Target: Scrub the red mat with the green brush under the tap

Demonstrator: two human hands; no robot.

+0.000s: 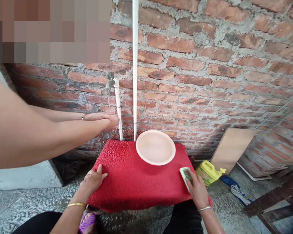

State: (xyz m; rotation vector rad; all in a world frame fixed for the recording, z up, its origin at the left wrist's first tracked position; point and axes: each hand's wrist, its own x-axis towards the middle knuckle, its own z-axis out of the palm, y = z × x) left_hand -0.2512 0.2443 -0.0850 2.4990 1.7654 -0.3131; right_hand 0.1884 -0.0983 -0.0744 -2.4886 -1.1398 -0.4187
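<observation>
A red, shaggy cloth or mat point(127, 175) lies spread over a low support in front of me and is wet-looking toward its left. My left hand point(94, 178) rests on its left edge with thumb and fingers apart, holding nothing. At the right side, my right hand point(197, 191) grips a light green scrub brush point(185, 174). The brush touches or hovers just over the cloth; I cannot tell which. Near the cloth's back edge stands a pale pink basin point(156, 148), which appears to have water in it.
Another person's hands point(107, 119) are under running water from a tap point(109, 81) at the left. White pipes point(135, 65) run up the brick wall point(210, 81). To the right are a yellow jug point(207, 172), a board point(231, 149) and a dark wooden frame point(271, 191).
</observation>
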